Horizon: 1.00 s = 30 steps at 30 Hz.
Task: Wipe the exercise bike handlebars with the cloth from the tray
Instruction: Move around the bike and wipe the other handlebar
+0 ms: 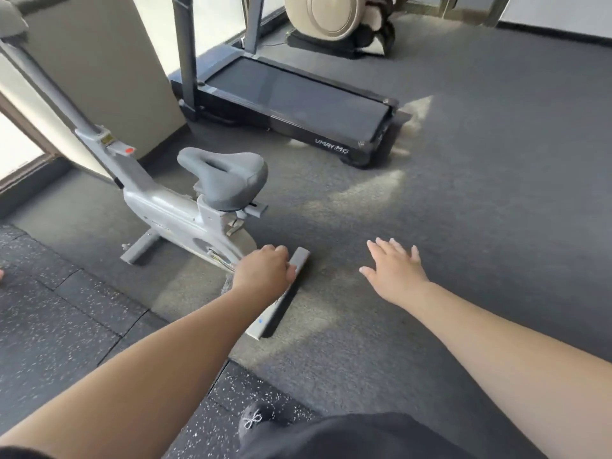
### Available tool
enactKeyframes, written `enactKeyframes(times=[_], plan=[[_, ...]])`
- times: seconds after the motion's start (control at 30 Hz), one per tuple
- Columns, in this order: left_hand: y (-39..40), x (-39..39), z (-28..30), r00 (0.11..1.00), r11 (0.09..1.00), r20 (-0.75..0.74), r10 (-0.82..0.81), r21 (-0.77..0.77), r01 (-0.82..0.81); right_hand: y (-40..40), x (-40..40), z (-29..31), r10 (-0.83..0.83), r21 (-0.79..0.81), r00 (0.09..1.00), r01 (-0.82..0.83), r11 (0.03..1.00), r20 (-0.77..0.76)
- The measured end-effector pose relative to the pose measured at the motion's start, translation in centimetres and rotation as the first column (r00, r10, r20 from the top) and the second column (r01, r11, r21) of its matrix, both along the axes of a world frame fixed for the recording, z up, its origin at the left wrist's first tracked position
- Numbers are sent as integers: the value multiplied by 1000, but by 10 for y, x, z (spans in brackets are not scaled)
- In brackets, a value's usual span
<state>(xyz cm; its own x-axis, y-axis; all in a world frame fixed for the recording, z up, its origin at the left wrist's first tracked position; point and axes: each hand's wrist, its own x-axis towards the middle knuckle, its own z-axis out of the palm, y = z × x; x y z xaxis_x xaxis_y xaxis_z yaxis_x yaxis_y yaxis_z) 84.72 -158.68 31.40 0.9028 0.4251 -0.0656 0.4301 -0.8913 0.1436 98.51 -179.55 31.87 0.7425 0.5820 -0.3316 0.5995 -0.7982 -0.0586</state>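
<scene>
The grey exercise bike (159,207) stands at the left, its saddle (225,177) facing me. A grey end of its handlebars (11,21) shows at the top left corner, mostly cut off by the frame. My left hand (265,270) is closed in a fist low beside the bike's rear floor bar (281,303). A small grey fringe of cloth (228,282) hangs out below the fist. My right hand (394,270) hovers over the floor to the right, palm down, fingers spread, holding nothing. No tray is in view.
A black treadmill (298,104) lies behind the bike. A beige round machine (328,14) stands at the back. Grey carpet (480,193) spreads to the right, and speckled rubber tiles (66,326) cover the floor at the left. My dark shoe (261,419) is at the bottom.
</scene>
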Motion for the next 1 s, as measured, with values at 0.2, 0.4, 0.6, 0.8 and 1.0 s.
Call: enactKeyframes(times=[0.2, 0.4, 0.6, 0.8, 1.0], plan=[[-19, 59, 0, 998, 998, -19, -66, 20, 66, -12, 51, 3, -65, 9, 998, 64, 998, 20], [1, 131, -2, 994, 993, -15, -108, 38, 109, 3, 105, 6, -109, 38, 994, 108, 993, 20], [36, 206, -7, 995, 995, 18, -94, 18, 94, 32, 179, 10, -121, 65, 992, 118, 991, 39], [59, 266, -10, 998, 998, -29, -49, 31, 50, 56, 255, 11, -66, 85, 997, 62, 994, 41], [73, 347, -9, 998, 997, -12, 62, 52, -61, 74, 358, 4, 30, 86, 999, -34, 996, 43]])
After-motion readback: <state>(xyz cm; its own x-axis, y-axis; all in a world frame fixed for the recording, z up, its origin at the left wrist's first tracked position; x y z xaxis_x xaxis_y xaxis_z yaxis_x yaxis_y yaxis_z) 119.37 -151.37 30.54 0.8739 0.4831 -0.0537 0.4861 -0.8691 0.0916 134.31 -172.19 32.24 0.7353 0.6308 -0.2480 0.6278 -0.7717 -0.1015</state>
